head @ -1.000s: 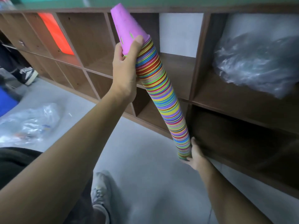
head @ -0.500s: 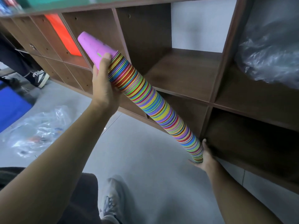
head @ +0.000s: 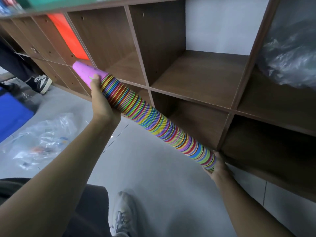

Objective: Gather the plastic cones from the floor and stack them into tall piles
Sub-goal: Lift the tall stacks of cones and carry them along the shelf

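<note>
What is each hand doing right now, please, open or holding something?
Left hand: curled around the upper end of the stack of cones, just below the pink cone.
Right hand: cups the stack's lower end; its grip cannot be told.
</note>
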`<state>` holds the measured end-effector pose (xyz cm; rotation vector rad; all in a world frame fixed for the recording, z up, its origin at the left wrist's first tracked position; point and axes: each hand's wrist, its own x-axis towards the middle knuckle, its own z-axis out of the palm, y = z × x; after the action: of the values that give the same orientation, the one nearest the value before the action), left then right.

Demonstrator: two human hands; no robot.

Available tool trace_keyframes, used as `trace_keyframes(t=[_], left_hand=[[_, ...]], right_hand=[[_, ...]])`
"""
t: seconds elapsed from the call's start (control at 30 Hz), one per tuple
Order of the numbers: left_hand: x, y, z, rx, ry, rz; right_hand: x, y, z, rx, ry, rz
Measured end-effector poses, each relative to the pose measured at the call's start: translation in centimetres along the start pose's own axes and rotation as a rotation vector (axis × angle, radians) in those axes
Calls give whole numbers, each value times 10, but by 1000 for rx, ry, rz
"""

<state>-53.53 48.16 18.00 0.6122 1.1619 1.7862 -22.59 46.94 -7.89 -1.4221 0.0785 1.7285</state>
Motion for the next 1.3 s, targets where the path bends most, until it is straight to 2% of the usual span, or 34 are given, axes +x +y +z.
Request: trace_keyframes(t=[0.13,0.27,0.4,0.47,0.53,0.6,0.73,0.83,0.93,1.3], left_hand=[[2,2,3,-29,-7,-20],[1,14,12,-62,-18,-12],[-6,23,18,-94,-35,-28],[-13,29,19,-124,-61,-75],[-21,36,21,-177,-82,-121],[-30,41,29,-216,-112,-131],[-56,53,55,-279,-161,-136],[-71,67,75,-318,-206,-152],[-83,87,98,-374,-234,-156],[-136,175,180,-555,-201,-162]], right_hand=[[-27,-6,0,89,105,-70],[-37,-15,-2,156,113,-103],[-59,-20,-22,72,137,-316],[-84,-30,-32,81,157,-358],[-117,-40,-40,175,293,-380],[-133,-54,-55,318,528,-399],[-131,-85,-105,417,573,-525],[-212,-94,-101,410,733,-601],[-280,-101,-96,396,813,-653],[-441,-199,-97,439,843,-939]])
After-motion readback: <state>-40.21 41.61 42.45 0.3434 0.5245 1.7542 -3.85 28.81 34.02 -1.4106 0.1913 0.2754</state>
